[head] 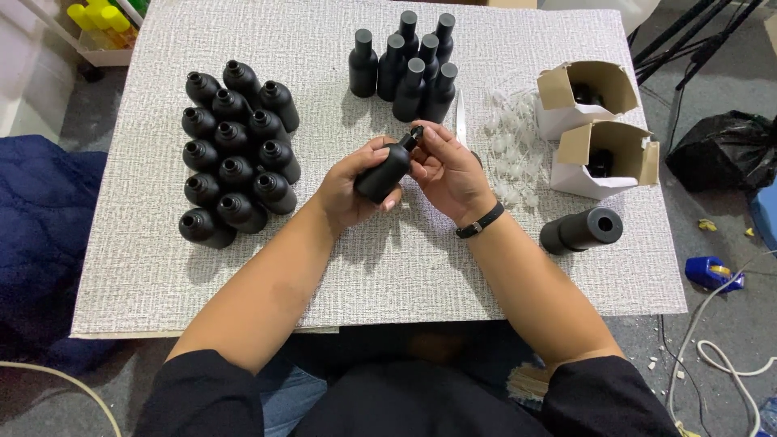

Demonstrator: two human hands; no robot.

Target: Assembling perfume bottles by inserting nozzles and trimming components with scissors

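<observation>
Left: cluster of uncapped matte black plastic bottles on the textured grey mat. My left hand grips one tilted matte black bottle mid-table; my right hand pinches its small black cap, mostly finger-hidden. Right: white cardboard boxes, contents unclear.

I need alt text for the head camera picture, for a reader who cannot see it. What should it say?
Seen from above, a person's left hand holds a matte black bottle while the right hand pinches its cap. On the grey textured mat, open bottles stand to the left, capped bottles behind, and two open cardboard boxes to the right.
</observation>
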